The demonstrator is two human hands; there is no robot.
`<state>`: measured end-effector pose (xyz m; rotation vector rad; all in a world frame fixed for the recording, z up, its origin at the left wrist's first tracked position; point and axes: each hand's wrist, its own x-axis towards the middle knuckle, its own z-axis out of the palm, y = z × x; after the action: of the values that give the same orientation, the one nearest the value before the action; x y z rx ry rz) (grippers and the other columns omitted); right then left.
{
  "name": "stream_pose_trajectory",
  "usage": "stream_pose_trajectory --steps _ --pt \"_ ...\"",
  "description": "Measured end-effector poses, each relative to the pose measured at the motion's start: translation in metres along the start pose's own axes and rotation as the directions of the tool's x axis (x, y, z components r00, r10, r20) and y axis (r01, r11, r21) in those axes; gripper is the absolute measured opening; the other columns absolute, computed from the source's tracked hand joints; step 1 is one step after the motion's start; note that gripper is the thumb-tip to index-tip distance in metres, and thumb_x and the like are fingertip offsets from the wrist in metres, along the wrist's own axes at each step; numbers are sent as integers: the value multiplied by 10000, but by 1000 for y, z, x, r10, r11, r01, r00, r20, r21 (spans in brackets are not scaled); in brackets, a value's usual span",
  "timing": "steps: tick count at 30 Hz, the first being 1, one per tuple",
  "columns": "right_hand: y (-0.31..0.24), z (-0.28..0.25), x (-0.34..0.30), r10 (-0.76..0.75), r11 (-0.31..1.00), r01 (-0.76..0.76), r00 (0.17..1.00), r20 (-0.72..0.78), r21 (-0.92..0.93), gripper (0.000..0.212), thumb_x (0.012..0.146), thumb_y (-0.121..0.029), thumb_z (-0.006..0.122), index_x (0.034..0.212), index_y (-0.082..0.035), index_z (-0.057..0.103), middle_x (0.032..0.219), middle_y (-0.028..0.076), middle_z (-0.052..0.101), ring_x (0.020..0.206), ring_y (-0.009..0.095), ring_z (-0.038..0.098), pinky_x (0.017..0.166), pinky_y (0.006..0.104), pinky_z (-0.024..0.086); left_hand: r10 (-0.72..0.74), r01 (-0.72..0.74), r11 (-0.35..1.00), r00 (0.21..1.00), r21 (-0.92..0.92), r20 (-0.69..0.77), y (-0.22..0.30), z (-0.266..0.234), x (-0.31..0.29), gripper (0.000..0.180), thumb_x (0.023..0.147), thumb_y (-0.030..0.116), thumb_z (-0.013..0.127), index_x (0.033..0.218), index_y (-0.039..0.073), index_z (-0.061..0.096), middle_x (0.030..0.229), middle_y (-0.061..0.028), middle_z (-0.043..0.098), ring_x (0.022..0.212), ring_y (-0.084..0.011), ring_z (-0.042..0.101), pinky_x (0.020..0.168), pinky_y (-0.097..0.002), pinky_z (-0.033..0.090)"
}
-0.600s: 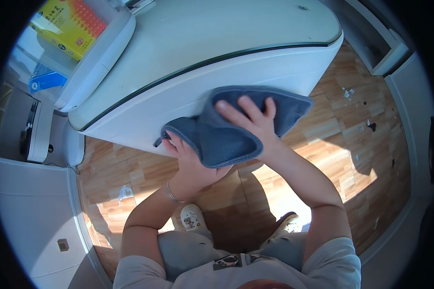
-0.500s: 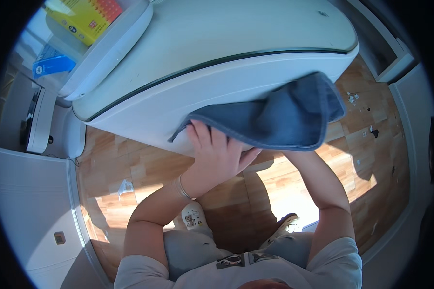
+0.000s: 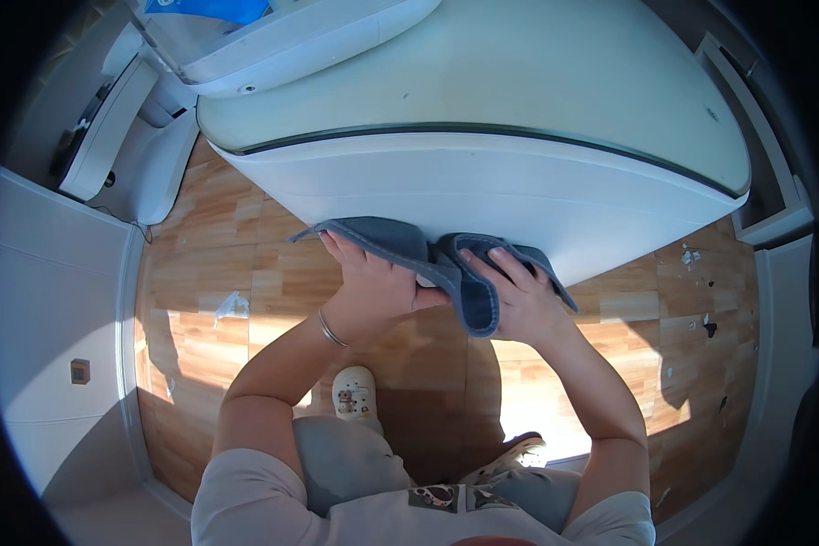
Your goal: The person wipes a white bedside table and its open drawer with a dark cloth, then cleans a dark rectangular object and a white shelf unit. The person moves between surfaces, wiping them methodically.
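A dark grey-blue cloth (image 3: 387, 238) is bunched between my two hands, against the front of a white cabinet (image 3: 482, 177) with a pale glass top (image 3: 555, 73). My left hand (image 3: 373, 280), a silver bangle on its wrist, grips the left part of the cloth, its fingertips tucked behind the hem. On the other side my right hand (image 3: 519, 300) has its fingers over the gathered right part. A fold hangs down between the hands. Where the cloth meets the cabinet is partly hidden.
A clear-and-white bin (image 3: 318, 41) with a blue packet (image 3: 214, 9) stands on the top's left end. White plastic scrap (image 3: 232, 308) and small debris (image 3: 690, 257) lie on the wood floor (image 3: 273, 273). My shoes (image 3: 354, 393) are below my hands.
My right hand has come out from behind the cloth and now grips it from the near side. The spread cloth has been gathered lower and closer together. My view has shifted.
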<state>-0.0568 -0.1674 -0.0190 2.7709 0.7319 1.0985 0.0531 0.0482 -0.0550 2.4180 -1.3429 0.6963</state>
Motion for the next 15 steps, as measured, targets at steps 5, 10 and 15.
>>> stream_pose_trajectory --steps 5,10,15 --pt "-2 7 -6 -39 983 43 999 -26 181 392 805 -260 687 1174 -129 673 1329 51 579 1268 205 490 1118 323 366 43 13 970 974 -244 221 7 14 -12 587 967 460 502 1421 95 429 1439 -128 453 1333 -283 406 1058 -426 367" --pt "-12 10 2 -55 952 36 997 54 305 413 755 -277 738 1145 -151 682 1303 22 572 1264 217 489 1045 350 404 -206 365 302 927 -881 314 -11 10 -33 600 992 309 559 1492 87 314 1495 -114 391 1331 -226 438 1099 -364 397" --pt "-21 10 16 59 908 -44 998 -23 417 458 702 -249 756 1141 -139 683 1240 61 557 1092 255 544 898 393 455 -123 192 -626 933 -756 339 -34 -11 -6 620 984 298 571 1493 79 292 1498 -140 373 1334 -245 431 1078 -407 427"
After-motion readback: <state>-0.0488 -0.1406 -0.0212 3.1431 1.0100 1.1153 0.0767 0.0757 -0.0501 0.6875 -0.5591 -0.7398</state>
